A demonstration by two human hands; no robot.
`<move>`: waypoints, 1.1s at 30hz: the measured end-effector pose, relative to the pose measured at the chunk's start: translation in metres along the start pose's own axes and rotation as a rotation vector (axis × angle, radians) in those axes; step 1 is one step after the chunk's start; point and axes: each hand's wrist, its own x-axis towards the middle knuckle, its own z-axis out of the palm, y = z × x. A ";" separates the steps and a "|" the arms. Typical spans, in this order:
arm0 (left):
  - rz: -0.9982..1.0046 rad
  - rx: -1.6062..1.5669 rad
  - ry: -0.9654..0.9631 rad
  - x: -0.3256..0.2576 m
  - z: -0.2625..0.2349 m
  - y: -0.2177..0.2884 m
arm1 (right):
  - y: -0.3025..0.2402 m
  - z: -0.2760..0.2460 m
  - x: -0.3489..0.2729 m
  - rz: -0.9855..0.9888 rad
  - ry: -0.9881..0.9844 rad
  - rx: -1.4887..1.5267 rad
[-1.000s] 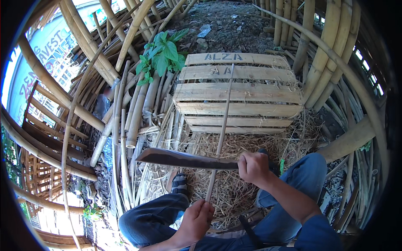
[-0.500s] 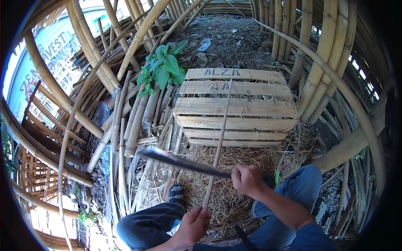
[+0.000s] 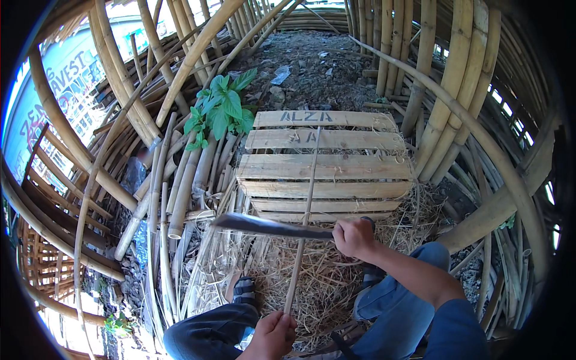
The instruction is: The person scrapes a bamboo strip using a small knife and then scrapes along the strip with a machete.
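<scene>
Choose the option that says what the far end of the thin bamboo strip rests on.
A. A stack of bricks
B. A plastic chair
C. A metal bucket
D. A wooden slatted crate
D: the thin bamboo strip, held near its lower end by the left hand, runs up and lies across the slats of the wooden crate, while the right hand holds a long knife across the strip.

The stick I grip is pale tan. My blade is dull dark grey. My jeans are blue. The far crate is bleached wood with black lettering. The left plant is bright green. The straw is yellow-brown.
</scene>
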 end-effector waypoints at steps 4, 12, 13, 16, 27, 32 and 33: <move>0.055 0.319 0.064 -0.012 0.005 0.015 | 0.021 0.006 0.008 0.097 0.086 -0.070; -0.096 0.124 0.123 -0.033 0.026 0.053 | 0.056 -0.003 0.018 0.290 0.105 -0.176; -0.127 0.035 0.143 -0.033 0.028 0.054 | 0.047 -0.001 0.017 0.316 0.085 -0.156; 0.035 0.033 0.072 -0.025 0.020 0.036 | 0.020 0.010 0.008 0.312 0.032 -0.045; -0.085 0.048 0.168 -0.024 0.020 0.039 | 0.034 0.011 0.015 0.384 0.076 -0.135; -0.012 0.064 0.122 -0.019 0.015 0.028 | 0.044 0.006 0.021 0.513 0.047 -0.243; 0.017 0.056 0.101 -0.020 0.016 0.028 | 0.043 0.003 0.020 0.462 0.075 -0.215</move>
